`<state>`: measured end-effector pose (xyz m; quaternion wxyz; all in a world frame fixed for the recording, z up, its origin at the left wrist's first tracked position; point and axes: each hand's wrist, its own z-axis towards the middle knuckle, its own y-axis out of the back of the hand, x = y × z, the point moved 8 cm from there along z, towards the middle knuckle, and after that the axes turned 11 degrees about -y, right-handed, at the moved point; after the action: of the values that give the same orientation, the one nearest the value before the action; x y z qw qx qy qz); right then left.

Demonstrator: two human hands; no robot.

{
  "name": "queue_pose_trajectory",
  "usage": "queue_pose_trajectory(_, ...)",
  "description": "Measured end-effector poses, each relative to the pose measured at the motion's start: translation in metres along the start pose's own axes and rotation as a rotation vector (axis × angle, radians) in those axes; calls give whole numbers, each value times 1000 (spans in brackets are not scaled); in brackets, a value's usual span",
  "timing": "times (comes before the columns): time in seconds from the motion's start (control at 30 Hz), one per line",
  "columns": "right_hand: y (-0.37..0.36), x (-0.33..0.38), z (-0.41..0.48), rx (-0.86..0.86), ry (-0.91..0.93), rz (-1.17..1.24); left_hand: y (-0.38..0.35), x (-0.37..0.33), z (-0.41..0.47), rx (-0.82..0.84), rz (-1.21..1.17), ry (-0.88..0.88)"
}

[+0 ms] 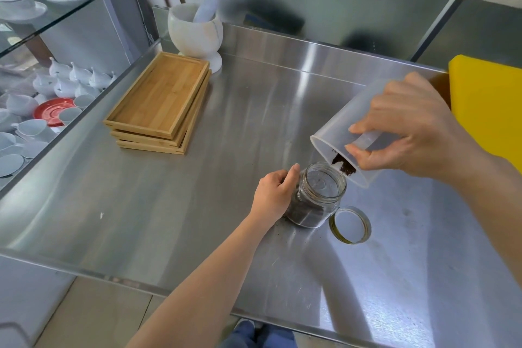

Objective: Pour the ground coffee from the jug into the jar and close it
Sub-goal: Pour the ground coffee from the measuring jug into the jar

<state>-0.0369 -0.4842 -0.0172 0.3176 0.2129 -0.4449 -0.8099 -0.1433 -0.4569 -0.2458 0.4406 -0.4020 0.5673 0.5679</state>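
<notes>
A clear glass jar (317,200) stands upright on the steel table, its mouth uncovered and dark ground coffee in its bottom. My left hand (275,195) grips the jar's left side. My right hand (415,133) holds a translucent plastic jug (344,127) tilted steeply, its rim just above the jar's mouth. A small heap of ground coffee (343,166) lies at the jug's lower lip. The jar's round lid (350,224) lies upside down on the table, just right of the jar.
A stack of wooden trays (161,102) lies at the back left, with a white stone mortar and pestle (195,31) behind it. A yellow board (488,104) lies at the right edge. Glass shelves with white cups (42,87) stand to the left. Coffee grains are scattered around the jar.
</notes>
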Motion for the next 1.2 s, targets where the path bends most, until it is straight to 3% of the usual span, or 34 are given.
queue_pose_trajectory(0.63,-9,-2,-10,-15,-21,21,0,-2,-1,8,19,-3)
queue_pose_trajectory(1.2,-6,9,-8,-36,90,-30,2,-4,-3,-22,-3,10)
